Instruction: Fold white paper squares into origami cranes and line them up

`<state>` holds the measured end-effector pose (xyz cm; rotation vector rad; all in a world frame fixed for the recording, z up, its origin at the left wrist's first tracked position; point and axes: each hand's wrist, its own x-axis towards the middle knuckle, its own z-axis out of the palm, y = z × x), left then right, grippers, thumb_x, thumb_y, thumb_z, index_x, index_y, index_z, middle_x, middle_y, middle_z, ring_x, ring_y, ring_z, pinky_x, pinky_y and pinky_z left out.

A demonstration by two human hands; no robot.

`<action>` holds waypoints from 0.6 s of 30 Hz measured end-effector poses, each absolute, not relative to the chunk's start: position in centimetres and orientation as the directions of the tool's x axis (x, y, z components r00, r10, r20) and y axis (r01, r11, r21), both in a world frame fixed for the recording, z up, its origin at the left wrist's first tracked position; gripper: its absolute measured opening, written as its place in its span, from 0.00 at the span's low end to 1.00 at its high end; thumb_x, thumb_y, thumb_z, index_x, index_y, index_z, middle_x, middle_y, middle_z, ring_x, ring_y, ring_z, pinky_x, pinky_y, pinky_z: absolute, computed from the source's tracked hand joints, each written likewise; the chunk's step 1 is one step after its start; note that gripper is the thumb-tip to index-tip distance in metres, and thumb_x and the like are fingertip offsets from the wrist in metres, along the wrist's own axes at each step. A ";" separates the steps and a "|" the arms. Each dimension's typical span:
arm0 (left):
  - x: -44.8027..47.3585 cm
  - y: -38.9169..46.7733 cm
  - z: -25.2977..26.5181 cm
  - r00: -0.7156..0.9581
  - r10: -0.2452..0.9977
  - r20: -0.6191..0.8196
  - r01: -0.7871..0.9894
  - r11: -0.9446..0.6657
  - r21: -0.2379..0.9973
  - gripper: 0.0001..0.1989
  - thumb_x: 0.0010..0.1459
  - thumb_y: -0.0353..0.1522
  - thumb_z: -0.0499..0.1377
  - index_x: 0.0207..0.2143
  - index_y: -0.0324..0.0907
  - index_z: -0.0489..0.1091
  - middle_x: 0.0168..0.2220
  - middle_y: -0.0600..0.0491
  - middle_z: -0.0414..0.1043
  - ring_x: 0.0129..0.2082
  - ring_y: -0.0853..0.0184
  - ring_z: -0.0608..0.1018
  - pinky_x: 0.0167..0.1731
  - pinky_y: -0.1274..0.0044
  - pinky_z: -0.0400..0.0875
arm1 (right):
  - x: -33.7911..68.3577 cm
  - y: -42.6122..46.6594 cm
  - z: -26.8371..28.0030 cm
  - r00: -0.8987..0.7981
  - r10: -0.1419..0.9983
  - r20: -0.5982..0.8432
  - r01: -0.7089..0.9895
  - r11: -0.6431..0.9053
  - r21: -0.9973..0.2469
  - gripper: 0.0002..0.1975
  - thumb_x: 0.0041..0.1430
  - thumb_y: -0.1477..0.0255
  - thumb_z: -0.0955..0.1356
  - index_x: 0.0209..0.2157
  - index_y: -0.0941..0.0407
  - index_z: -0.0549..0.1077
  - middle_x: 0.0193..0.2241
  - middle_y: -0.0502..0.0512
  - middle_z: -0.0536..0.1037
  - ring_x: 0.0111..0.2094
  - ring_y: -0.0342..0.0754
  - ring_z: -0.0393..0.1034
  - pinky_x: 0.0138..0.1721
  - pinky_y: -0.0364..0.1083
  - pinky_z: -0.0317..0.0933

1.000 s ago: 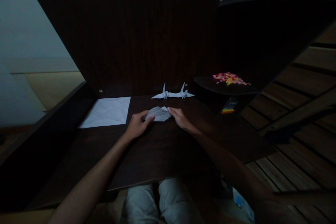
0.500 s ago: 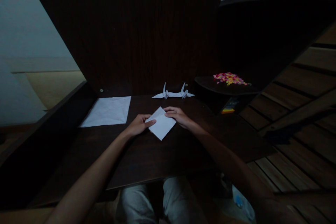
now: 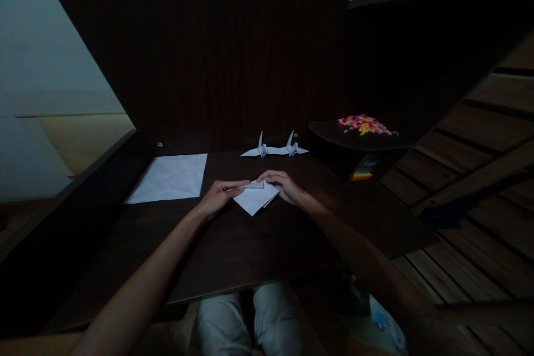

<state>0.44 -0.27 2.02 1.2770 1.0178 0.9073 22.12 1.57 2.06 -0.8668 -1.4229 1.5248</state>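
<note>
Folded the far corner of the small white paper diamond [image 3: 253, 198] nearward since the earlier frame, apparently forming a new crease. Pinching it between left hand [image 3: 217, 197] and right hand [image 3: 287, 186]. Facing, left of the left hand, one flat white paper square [image 3: 171, 177]; beyond the right hand, two white folded-paper birds [image 3: 275, 150], then, farther right, scattered pink-and-yellow bits [image 3: 362, 123].

colourful pile [image 3: 362, 123] on curved shelf [image 3: 326, 130] | slatted wood [image 3: 492, 128], right | pale wall [image 3: 50, 44], left
</note>
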 end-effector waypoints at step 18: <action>0.3 -1.4 3.7 0.407 0.913 -0.021 0.012 0.017 1.000 0.24 0.40 0.31 0.68 0.44 0.39 0.76 0.33 0.50 0.79 0.32 0.64 0.77 0.34 0.74 0.70 | 21.9 2.2 1.3 -0.166 0.985 0.049 -0.240 0.008 -0.971 0.10 0.35 0.73 0.75 0.25 0.57 0.75 0.27 0.49 0.75 0.31 0.44 0.68 0.35 0.44 0.60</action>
